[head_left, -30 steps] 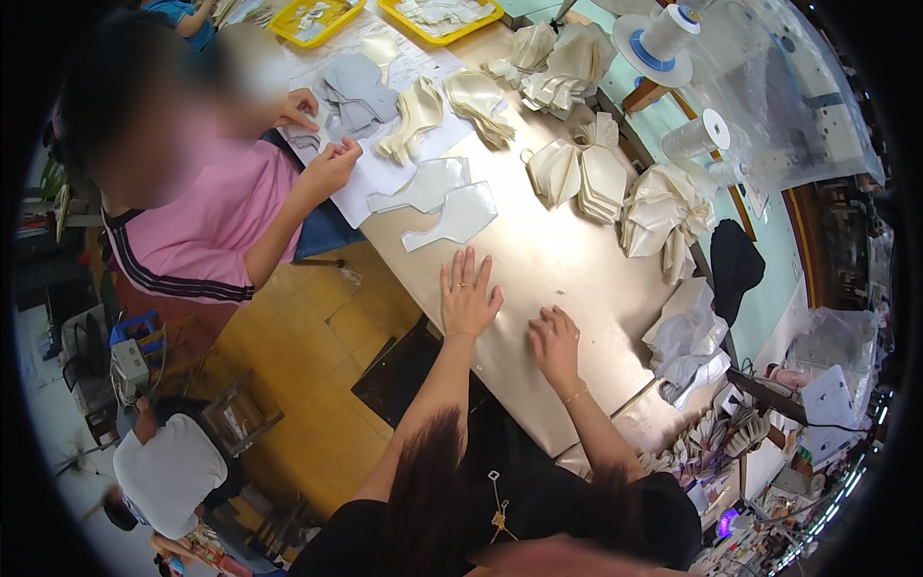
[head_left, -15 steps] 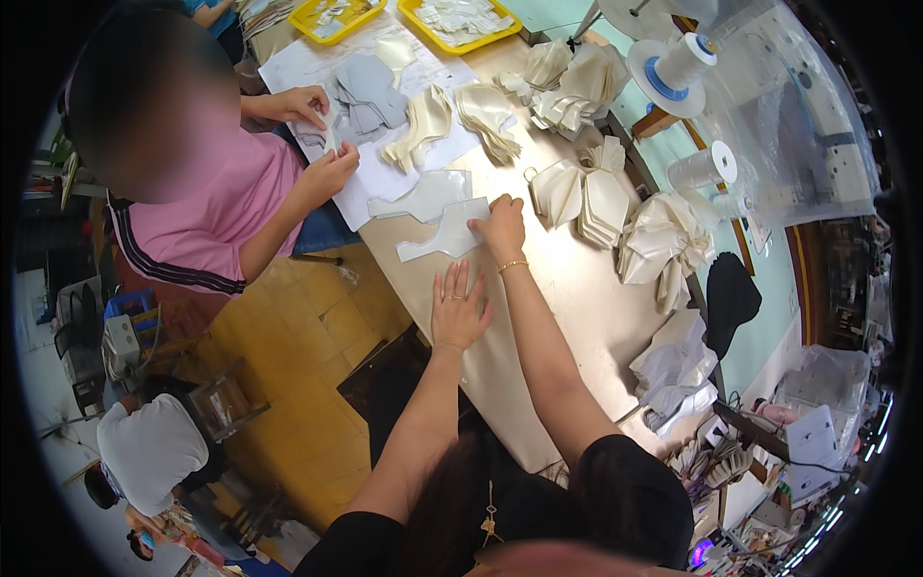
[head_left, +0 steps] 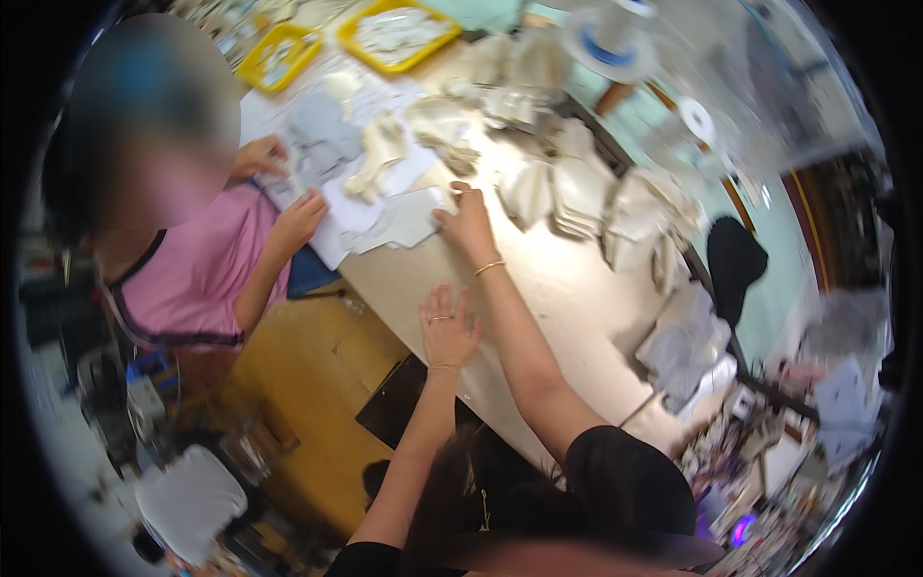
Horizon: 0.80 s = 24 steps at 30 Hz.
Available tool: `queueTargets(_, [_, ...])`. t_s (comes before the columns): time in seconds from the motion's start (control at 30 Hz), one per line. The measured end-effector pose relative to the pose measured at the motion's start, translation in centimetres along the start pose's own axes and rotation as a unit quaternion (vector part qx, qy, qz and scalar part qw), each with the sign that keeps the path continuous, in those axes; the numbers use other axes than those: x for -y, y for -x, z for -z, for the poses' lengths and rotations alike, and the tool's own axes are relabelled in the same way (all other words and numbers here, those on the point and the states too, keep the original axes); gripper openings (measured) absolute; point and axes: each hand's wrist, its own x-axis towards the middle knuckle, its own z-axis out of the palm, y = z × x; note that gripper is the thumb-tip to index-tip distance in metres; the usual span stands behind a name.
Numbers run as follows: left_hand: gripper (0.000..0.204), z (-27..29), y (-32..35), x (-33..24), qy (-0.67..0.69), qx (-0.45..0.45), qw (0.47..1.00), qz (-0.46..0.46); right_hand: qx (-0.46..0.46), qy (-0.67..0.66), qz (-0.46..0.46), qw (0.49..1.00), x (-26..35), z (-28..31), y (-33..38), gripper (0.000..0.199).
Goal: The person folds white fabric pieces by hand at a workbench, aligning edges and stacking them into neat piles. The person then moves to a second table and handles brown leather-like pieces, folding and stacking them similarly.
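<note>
My right hand (head_left: 468,227) reaches over the table to a flat, pale grey cut piece (head_left: 402,221). The thumb lies on its right end, with the fingers curled at its edge. Whether another piece lies under it is too blurred to tell. Nearer to me, my left hand (head_left: 450,329) rests palm down near the table's left edge, fingers spread and holding nothing. Just beyond the grey piece, a bundle of cream pieces (head_left: 378,154) lies on white paper (head_left: 335,219).
At the left, a person in a pink shirt (head_left: 207,260) handles small pieces beside grey cut pieces (head_left: 330,135). Yellow trays (head_left: 396,67) stand at the far end. Cream bundles (head_left: 582,197) and grey pieces (head_left: 685,348) line the right side, near white thread spools (head_left: 685,125).
My right hand has shifted the notched grey piece away from my left hand, onto or against the other grey piece. The left hand stays flat. The whole view has turned and blurred.
</note>
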Motion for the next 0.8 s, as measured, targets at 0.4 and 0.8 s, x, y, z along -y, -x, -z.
queueTargets(0.4, [0.059,-1.4,0.2,1.2,0.121,-0.111,0.986,-0.033,0.023,0.023,-0.046,0.998,-3.8,11.8,28.9,0.03])
queueTargets(0.8, [0.066,2.7,17.1,10.5,0.008,-0.054,0.911,-0.408,0.06,0.178,-0.372,0.909,-4.4,4.0,77.0,0.041])
